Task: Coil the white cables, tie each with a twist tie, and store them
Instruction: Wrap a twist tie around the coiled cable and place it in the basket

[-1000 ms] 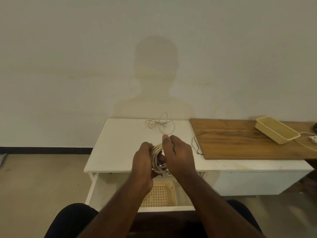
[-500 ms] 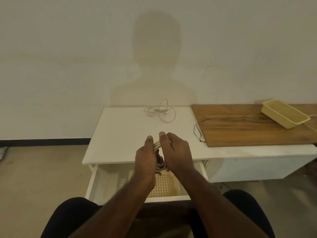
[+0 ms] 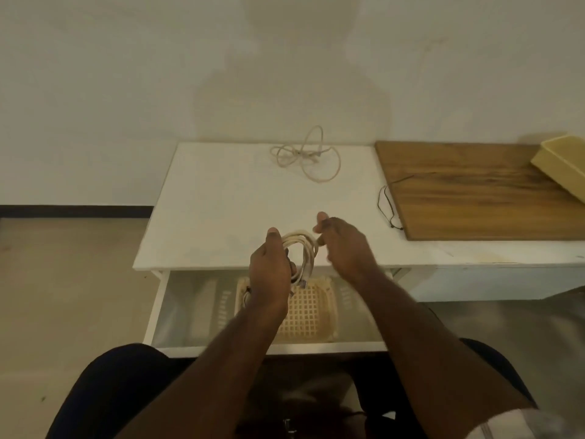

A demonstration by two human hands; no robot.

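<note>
My left hand (image 3: 269, 274) grips a coiled white cable (image 3: 302, 253), held upright above the open drawer (image 3: 164, 312). My right hand (image 3: 342, 248) is just right of the coil, its fingertips pinching the coil's top right edge; whether a twist tie sits between them is too small to tell. A second white cable (image 3: 305, 156) lies loose and tangled at the back of the white table (image 3: 215, 204). A cream lattice basket (image 3: 311, 315) sits inside the drawer, below the coil.
A wooden board (image 3: 474, 191) covers the table's right part, with a cream tray (image 3: 560, 169) at its far right. A thin black cord (image 3: 387, 207) lies by the board's left edge. My knees are below the drawer front.
The view has tilted down and closer. My hands have parted: the right hand slid to the coil's right edge, so more of the coil shows. The left hand keeps its grip.
</note>
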